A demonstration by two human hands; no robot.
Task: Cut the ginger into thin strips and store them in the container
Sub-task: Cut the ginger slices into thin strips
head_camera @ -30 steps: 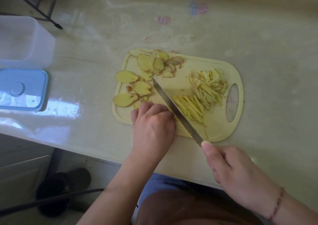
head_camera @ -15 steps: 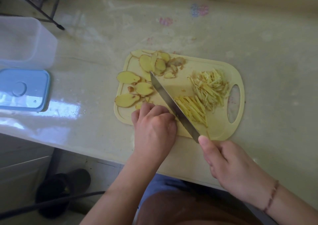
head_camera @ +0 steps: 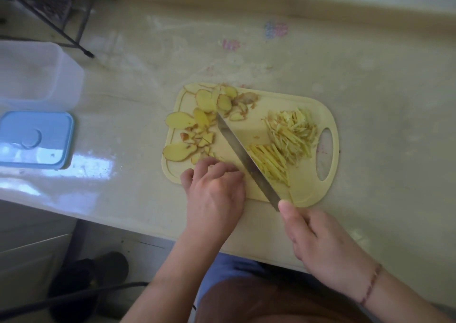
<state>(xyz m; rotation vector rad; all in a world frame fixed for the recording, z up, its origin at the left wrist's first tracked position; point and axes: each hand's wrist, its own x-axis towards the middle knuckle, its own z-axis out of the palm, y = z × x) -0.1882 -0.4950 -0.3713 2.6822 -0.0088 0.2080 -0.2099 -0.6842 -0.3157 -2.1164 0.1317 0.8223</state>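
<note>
A pale yellow cutting board (head_camera: 306, 194) is laid on the desk (head_camera: 370, 100) close to its near edge, with its handle hole turned toward the right. On the left half of the board, flat ginger slices (head_camera: 176, 151) are scattered, and bits of peel (head_camera: 246, 99) are gathered at its far edge. On the right half, a loose heap of ginger strips (head_camera: 293, 131) is piled beside the handle hole, and a neater row of freshly cut strips (head_camera: 270, 163) is lined up against the right face of the blade.

A knife (head_camera: 243, 158) is held by the right hand (head_camera: 318, 241), whose fingers are wrapped round the handle, with the thumb laid along the top at the base of the blade. The blade is set diagonally across the board, its tip reaching the slices near the far-left part.

The left hand (head_camera: 214, 189) is placed on the near-left part of the board, just left of the blade, with its fingers (head_camera: 222, 168) curled downward. What lies under them is hidden, so it cannot be told whether a piece of ginger is being pressed.

At the desk's left edge, a translucent container (head_camera: 37, 73) is stood open, well apart from the board. Its blue lid (head_camera: 34, 140) is laid flat just in front of it, toward the near edge. A thin red bracelet (head_camera: 371, 284) is worn on the right wrist.
</note>
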